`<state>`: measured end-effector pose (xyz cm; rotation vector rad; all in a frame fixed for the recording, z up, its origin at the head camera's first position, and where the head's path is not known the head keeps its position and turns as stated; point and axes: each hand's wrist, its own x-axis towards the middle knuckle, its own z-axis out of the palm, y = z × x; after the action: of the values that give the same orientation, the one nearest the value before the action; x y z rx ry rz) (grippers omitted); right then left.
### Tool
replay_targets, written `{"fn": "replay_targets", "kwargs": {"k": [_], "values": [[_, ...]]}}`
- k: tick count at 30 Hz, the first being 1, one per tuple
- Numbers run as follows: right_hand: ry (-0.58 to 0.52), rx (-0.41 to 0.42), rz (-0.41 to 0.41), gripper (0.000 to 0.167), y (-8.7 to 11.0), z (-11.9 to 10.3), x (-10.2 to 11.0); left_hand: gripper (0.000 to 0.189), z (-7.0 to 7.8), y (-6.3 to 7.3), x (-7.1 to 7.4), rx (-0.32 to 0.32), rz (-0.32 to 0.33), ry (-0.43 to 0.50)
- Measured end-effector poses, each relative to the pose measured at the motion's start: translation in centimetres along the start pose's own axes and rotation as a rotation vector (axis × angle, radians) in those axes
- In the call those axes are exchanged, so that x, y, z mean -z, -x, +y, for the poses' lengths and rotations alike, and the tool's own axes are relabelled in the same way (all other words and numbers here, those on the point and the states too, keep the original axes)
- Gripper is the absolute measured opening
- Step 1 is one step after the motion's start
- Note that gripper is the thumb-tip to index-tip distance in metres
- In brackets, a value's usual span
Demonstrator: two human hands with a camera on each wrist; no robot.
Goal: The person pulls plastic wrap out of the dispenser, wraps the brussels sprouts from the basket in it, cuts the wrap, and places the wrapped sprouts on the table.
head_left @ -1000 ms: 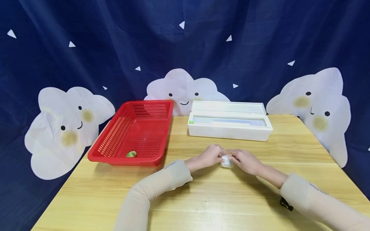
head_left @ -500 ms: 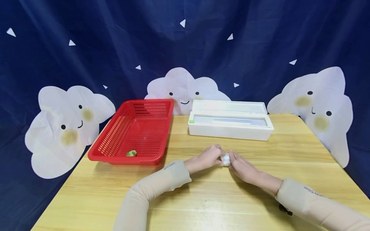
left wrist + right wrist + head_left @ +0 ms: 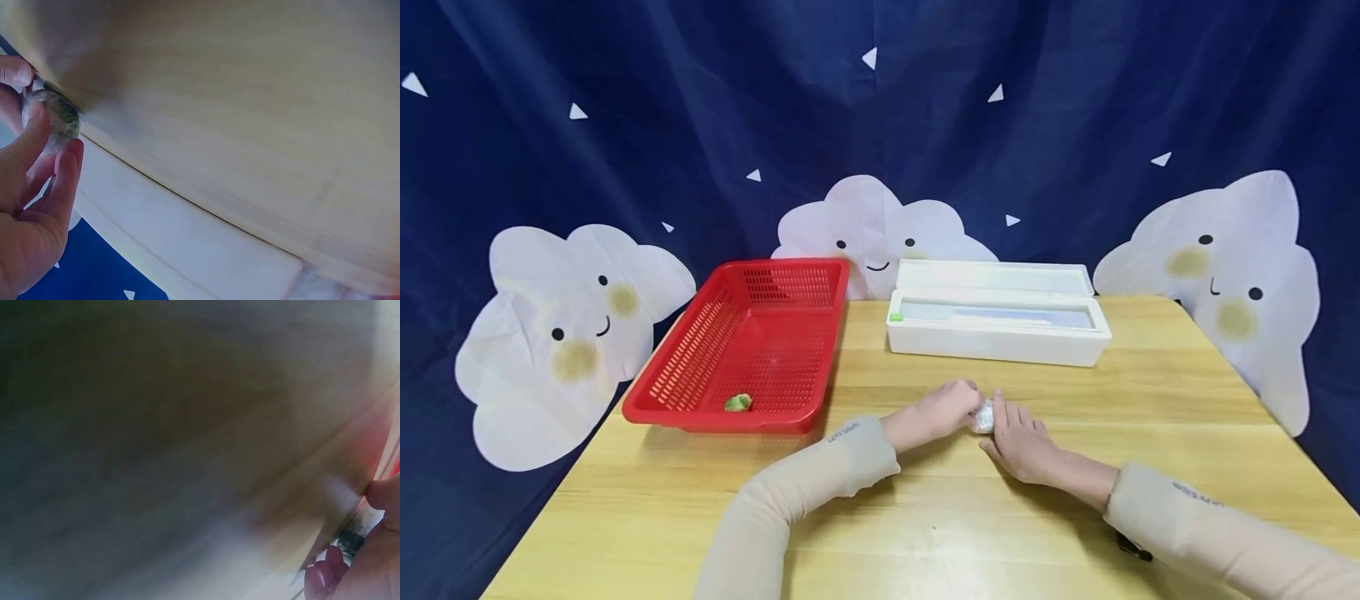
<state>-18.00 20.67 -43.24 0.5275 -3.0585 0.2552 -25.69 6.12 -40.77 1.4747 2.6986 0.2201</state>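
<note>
Head view bright, fairly sharp; wrist views worse.
Bench [image 3: 940, 521] has pale glare on near side, soft shadow under right sleeve [image 3: 1195, 521]. Left wrist: soft, bench edge bowed. Right wrist: dim, heavily blurred, brighter toward lower right.

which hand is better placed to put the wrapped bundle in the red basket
Probably the left hand: it pinches the wrapped bundle between thumb and fingers and is nearer the red basket. The right hand is farther from it.

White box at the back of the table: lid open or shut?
Open. In the head view, the lid stands raised behind the long white box, exposing its recessed top.
</note>
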Motion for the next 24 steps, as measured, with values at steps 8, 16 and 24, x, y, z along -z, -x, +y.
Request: {"fn": "replay_targets", "kwargs": {"k": [8,16,24], "values": [[-0.08,0.066,0.034,0.067,-0.2,0.9,0.1,0.023,-0.3,0.0,-0.1,-0.016,0.022,0.055],[-0.475,0.207,-0.127,0.064,-1.0,4.0,1.6,0.039,-0.5,0.0,0.1,-0.022,-0.001,0.076],[-0.673,0.311,-0.151,0.052,-2.6,5.9,1.4,0.039,-0.5,-0.2,0.2,-0.014,-0.04,0.043]]}}
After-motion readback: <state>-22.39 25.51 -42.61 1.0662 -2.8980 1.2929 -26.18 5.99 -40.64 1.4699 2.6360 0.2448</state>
